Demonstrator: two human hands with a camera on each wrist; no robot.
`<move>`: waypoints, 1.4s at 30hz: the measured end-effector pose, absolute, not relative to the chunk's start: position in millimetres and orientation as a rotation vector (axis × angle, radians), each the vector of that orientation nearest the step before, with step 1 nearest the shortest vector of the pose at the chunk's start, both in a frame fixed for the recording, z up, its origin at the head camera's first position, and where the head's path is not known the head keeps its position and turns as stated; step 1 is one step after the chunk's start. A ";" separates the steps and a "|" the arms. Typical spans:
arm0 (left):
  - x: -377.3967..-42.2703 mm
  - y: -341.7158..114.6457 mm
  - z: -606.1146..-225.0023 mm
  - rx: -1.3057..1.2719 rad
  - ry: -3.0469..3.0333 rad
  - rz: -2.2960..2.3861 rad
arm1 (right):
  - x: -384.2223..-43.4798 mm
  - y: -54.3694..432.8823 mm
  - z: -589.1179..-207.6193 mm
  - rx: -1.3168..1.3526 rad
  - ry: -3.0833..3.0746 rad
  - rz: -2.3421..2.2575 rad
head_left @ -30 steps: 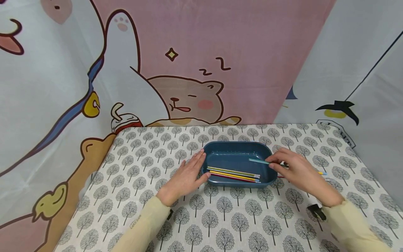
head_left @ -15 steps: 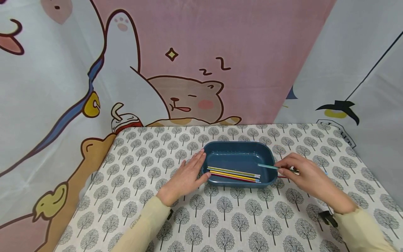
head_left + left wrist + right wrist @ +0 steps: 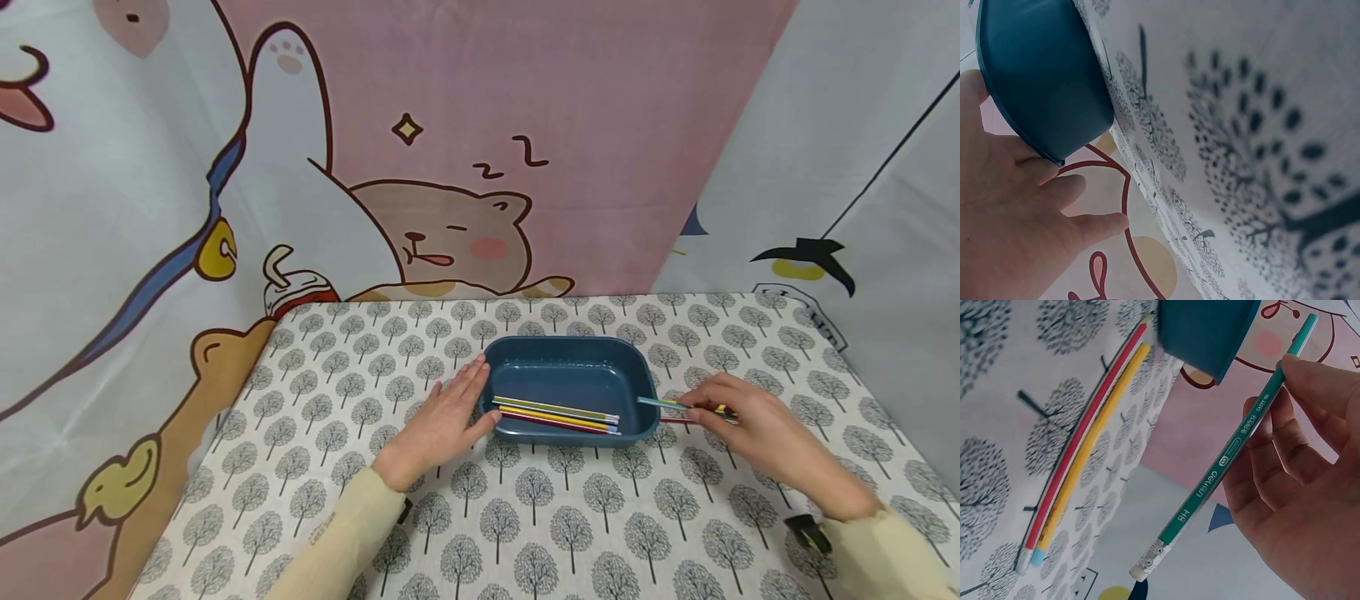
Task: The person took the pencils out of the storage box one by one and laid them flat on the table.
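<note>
A dark blue rectangular dish (image 3: 555, 379) stands on the tree-print cloth with several pencils (image 3: 555, 415) lying along its near side. My left hand (image 3: 442, 425) rests at the dish's left end, fingers fairly straight against the rim and thumb towards the near corner. Beyond the opposite end, my right hand (image 3: 757, 425) pinches a green pencil (image 3: 1210, 478) between thumb and index finger. Its far end still overlaps the dish's right rim in the head view. A red pencil (image 3: 1079, 450) and a yellow pencil (image 3: 1094, 450) lie side by side on the cloth below that hand.
The patterned cloth (image 3: 360, 500) covers the table around the dish. A cartoon-printed curtain (image 3: 600, 167) hangs behind the table and along its sides. A small black clip-like piece (image 3: 807, 533) sits at the right cuff.
My right hand has moved right and slightly nearer with the green pencil, drawing it from over the dish's interior to its right rim. The left hand and the dish have stayed put.
</note>
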State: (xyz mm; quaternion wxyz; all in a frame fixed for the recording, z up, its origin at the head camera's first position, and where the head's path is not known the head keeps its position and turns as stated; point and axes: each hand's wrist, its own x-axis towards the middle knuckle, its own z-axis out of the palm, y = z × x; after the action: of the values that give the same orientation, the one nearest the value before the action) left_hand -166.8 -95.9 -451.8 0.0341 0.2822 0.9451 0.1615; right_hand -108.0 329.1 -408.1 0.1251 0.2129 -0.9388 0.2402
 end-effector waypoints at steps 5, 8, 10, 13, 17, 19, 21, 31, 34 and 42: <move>-166.7 -96.2 -452.6 0.868 2.907 0.504 | -105.8 338.2 -413.9 0.623 -2.738 0.703; -166.5 -96.2 -452.4 0.867 2.908 0.503 | -104.3 343.8 -416.9 0.608 -2.740 0.690; -166.4 -96.1 -452.0 0.866 2.909 0.500 | -103.6 346.9 -418.7 0.594 -2.740 0.683; -166.2 -96.1 -451.3 0.866 2.907 0.499 | -103.0 350.5 -421.3 0.579 -2.745 0.671; -165.8 -96.1 -450.9 0.863 2.901 0.503 | -102.7 354.8 -424.8 0.580 -2.755 0.663; -165.7 -96.1 -450.9 0.858 2.899 0.504 | -102.6 357.0 -426.7 0.582 -2.761 0.657; -165.8 -96.1 -451.1 0.854 2.897 0.504 | -102.4 359.2 -428.6 0.580 -2.768 0.649; -166.2 -95.7 -451.2 0.863 2.905 0.504 | -101.1 371.8 -437.9 0.599 -2.800 0.639; -165.9 -95.6 -450.5 0.858 2.905 0.503 | -102.1 374.6 -441.7 0.626 -2.780 0.623; -165.7 -95.7 -449.8 0.869 2.903 0.502 | -106.0 375.3 -451.6 0.670 -2.764 0.579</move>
State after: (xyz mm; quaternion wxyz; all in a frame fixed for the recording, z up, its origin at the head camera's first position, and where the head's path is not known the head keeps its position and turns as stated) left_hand -165.7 -95.7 -449.8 0.0348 0.2826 0.9446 0.1635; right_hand -106.0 375.3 -451.6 0.1194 0.2290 -0.9456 0.1980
